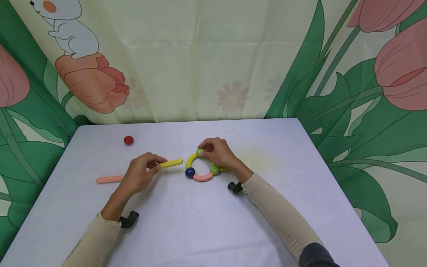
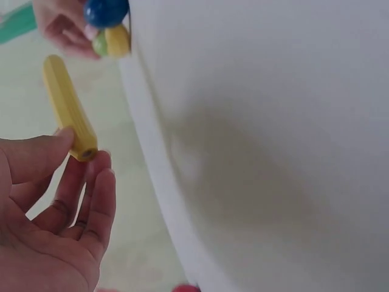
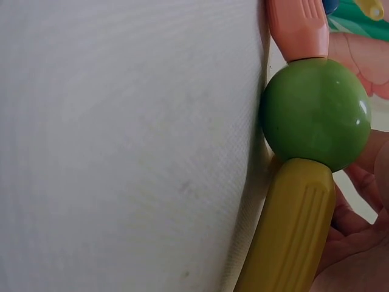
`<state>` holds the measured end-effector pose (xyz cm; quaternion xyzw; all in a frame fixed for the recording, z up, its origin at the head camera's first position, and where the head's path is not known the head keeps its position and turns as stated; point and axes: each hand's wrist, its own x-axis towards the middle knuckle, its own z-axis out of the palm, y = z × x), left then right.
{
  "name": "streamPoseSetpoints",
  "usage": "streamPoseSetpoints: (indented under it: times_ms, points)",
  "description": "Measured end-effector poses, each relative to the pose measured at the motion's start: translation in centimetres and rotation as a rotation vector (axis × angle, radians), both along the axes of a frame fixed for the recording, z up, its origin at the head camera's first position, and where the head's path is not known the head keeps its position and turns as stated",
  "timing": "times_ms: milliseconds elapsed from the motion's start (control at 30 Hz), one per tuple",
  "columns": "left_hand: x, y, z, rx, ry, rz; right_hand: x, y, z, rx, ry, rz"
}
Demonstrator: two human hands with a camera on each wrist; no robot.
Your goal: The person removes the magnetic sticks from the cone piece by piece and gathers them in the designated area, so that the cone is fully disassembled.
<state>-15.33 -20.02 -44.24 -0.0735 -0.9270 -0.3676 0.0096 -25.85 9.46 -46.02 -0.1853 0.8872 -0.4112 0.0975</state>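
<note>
A straight yellow stick (image 1: pixel 171 163) is pinched between thumb and fingers of the left hand (image 1: pixel 140 173), its free end pointing at a ring of curved pieces and balls. The ring has a blue ball (image 1: pixel 190 172), a pink curved piece (image 1: pixel 203 177), a yellow curved piece (image 1: pixel 191 161) and two green balls. My right hand (image 1: pixel 218 151) pinches the upper green ball (image 1: pixel 199 152) and hides the ring's right side. From the lower green ball (image 3: pixel 316 114) a yellow stick (image 3: pixel 292 228) extends, partly under the right wrist in the head view.
A red ball (image 1: pixel 128 140) lies at the back left of the white table (image 1: pixel 186 222). One pink stick (image 1: pixel 109 179) lies left of the left hand, partly covered by it. Behind the table hangs a printed curtain (image 1: pixel 200 74).
</note>
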Motion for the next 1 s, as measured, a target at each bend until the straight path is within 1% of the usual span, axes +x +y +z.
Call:
streamPoseSetpoints:
  times_ms: [267,433,500,567,700,800,1000]
  points:
    - [1.2,-3.0,0.8,-0.012,0.037,0.017,0.0,0.0,0.0,-0.001,-0.008,-0.001]
    - [2.1,-4.6,1.1,-0.042,0.073,0.038,0.0,0.0,0.1,0.0,-0.008,-0.003]
    - [2.4,-5.3,1.2,-0.056,0.073,0.055,0.1,0.0,0.1,-0.002,-0.012,-0.004]
    - [2.9,-6.0,1.3,-0.07,0.058,0.077,0.1,0.0,0.1,-0.004,-0.016,-0.005]
    - [3.7,-7.4,1.3,-0.085,0.018,0.106,0.2,0.0,0.2,-0.006,-0.023,-0.012]
    - [4.3,-8.5,1.2,-0.103,0.007,0.119,0.2,-0.1,0.2,-0.005,-0.025,-0.017]
    - [5.3,-10.9,0.7,-0.156,0.043,0.113,0.2,-0.1,0.1,-0.003,-0.018,-0.016]
